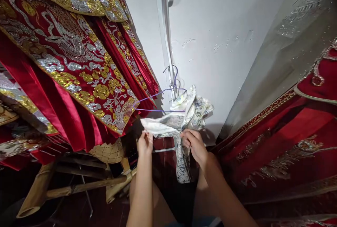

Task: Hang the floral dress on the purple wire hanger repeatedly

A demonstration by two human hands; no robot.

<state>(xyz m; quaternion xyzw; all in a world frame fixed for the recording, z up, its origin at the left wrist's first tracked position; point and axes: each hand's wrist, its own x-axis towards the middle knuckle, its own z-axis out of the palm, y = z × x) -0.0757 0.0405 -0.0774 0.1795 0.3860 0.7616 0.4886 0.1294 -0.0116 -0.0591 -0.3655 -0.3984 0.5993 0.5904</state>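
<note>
A white garment with a dark and yellowish print [181, 120] hangs half on a purple hanger [155, 110]. The hanger's right arm is inside the cloth, while its left arm is bare. My left hand [145, 143] is closed on the garment's left edge, below the bare hanger arm. With closed fingers my right hand [193, 142] pinches the front of the same garment near its middle. A narrow length of the cloth droops below my right hand. The hanger's hook is up by a pale upright rail [165, 26] on the wall.
Red costumes with gold and silver embroidery [86, 62] hang close on the left. Another red embroidered cloth [284, 142] fills the right side. At lower left stands a bamboo frame [86, 186] beside a woven hat-like item [110, 150]. A white wall [216, 19] rises ahead.
</note>
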